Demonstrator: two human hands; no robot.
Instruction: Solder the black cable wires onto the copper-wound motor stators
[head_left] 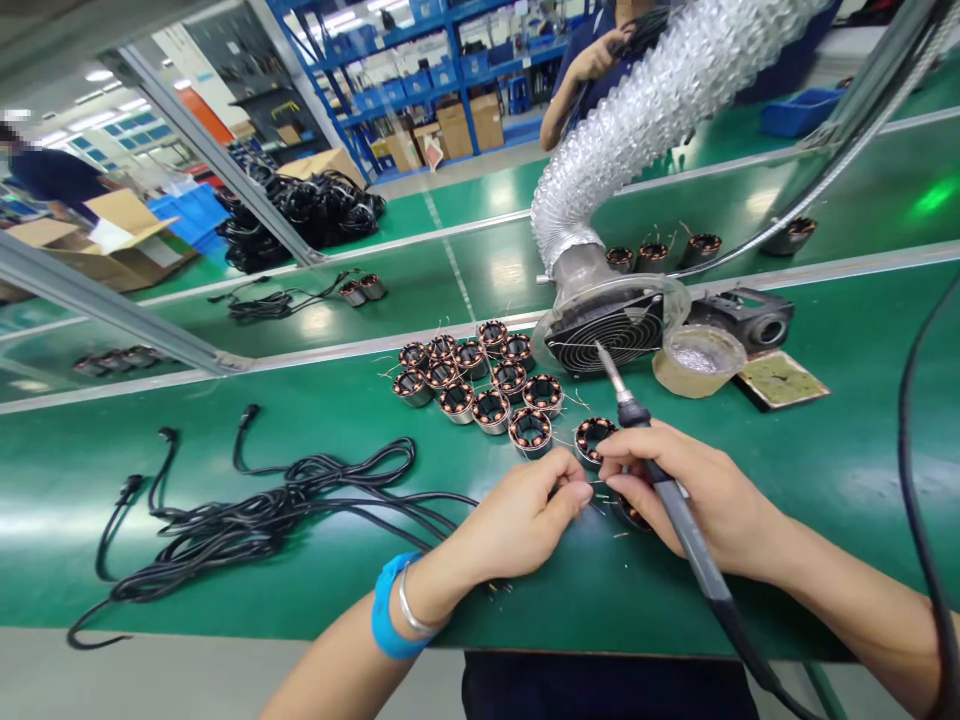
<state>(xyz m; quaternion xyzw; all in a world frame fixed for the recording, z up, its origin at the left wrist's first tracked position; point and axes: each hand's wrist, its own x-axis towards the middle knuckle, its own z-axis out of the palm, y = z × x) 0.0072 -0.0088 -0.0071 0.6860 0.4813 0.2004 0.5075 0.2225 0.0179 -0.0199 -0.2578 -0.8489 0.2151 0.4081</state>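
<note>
My right hand point(712, 490) is closed around a soldering iron point(686, 525), its metal tip pointing up and away towards the fan grille. The thumb and forefinger of that hand come together near thin wire ends. Facing them, my left hand point(525, 515) pinches what looks like a thin wire point(597, 483); its fingertips are partly hidden. Just beyond the fingers stands a copper-wound motor stator point(596, 438). Another stator point(631, 512) is mostly covered by my right hand. Black cables point(442, 512) run from the left to beneath my left forearm.
Several stators point(491, 408) stand grouped behind my hands. A round fume extractor point(607, 335) with a silver duct point(607, 140), a tub point(697, 362), a soldering iron stand point(757, 318) and a sponge tray point(784, 378) are at back right. Coiled cables point(225, 520) lie left. A co-worker's hand point(596, 55) holds cables opposite.
</note>
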